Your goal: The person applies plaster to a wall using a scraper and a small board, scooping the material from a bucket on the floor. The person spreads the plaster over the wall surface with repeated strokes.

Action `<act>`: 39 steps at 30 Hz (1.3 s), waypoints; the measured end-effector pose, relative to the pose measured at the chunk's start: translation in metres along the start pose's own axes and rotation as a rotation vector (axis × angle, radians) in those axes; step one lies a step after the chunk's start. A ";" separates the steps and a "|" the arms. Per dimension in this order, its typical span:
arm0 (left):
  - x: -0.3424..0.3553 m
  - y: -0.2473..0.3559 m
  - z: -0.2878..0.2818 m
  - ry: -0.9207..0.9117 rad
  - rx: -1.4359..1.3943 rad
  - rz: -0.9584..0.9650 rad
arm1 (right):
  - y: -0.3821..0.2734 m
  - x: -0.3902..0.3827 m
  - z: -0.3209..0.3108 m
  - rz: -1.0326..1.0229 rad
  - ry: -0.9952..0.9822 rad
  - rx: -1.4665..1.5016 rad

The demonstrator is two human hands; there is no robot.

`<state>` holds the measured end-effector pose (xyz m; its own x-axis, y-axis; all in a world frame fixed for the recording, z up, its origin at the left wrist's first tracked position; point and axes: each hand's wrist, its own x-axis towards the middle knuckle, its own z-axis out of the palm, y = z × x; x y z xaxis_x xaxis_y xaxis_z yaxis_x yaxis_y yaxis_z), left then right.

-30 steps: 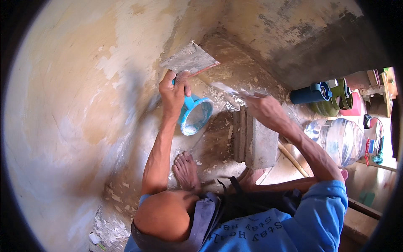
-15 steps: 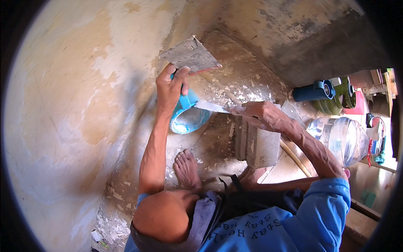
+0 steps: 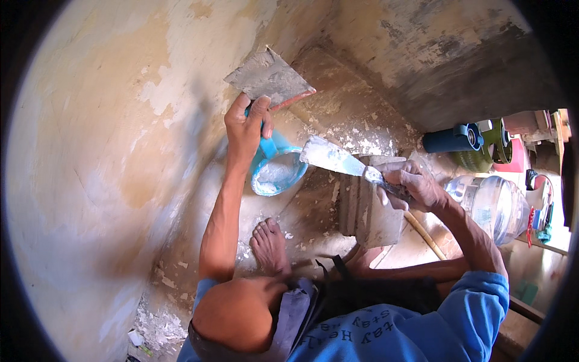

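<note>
Raised over the floor, my left hand [image 3: 246, 125] is closed round the handle of a blue plastic dipper [image 3: 256, 175] and also grips a flat square tile [image 3: 271, 77], grey-smeared with a reddish edge. The dipper hangs below that hand, with white putty [image 3: 279, 172] inside. My right hand [image 3: 413, 184] is closed on the handle of a putty knife [image 3: 338, 157]. Its blade points left toward the dipper's rim and carries white putty. Whether the blade touches the rim I cannot tell. White smears cover the right fingers.
Concrete blocks [image 3: 377, 211] stand under my right hand. A clear water jug [image 3: 494, 205], a dark blue tumbler [image 3: 452, 139] and a green container [image 3: 482, 151] are at the right. A patchy wall [image 3: 108, 151] rises on the left. My bare foot [image 3: 269, 247] rests on the flaking floor.
My right hand has moved right and slightly down, drawing the putty knife out of the dipper; its blade now shows with putty on it. My left hand has barely moved.
</note>
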<state>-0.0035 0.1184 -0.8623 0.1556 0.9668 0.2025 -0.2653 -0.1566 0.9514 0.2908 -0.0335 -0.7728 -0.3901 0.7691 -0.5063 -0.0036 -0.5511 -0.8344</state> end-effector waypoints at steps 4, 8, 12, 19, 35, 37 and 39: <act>-0.001 -0.001 0.003 -0.007 0.036 0.012 | 0.016 -0.003 -0.005 0.129 0.070 0.108; -0.002 -0.001 0.004 -0.006 0.030 0.020 | 0.027 0.002 -0.003 0.034 0.045 0.118; -0.001 -0.003 0.003 -0.011 0.022 0.044 | 0.025 0.000 -0.001 0.137 0.102 0.009; -0.003 -0.003 0.000 -0.025 0.036 0.016 | 0.023 0.020 0.014 0.097 0.207 -0.363; 0.007 -0.007 0.015 0.054 0.026 0.043 | 0.018 -0.004 0.062 -0.073 0.136 -1.248; 0.009 -0.006 0.020 0.041 0.062 0.029 | 0.029 0.014 0.073 -0.153 0.136 -1.374; 0.010 -0.004 0.023 0.043 0.087 0.021 | 0.040 0.034 0.078 -0.262 0.068 -1.706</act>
<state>0.0209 0.1242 -0.8592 0.1095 0.9707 0.2139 -0.1841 -0.1917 0.9640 0.2052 -0.0547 -0.8059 -0.5018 0.8112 -0.3004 0.8644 0.4833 -0.1388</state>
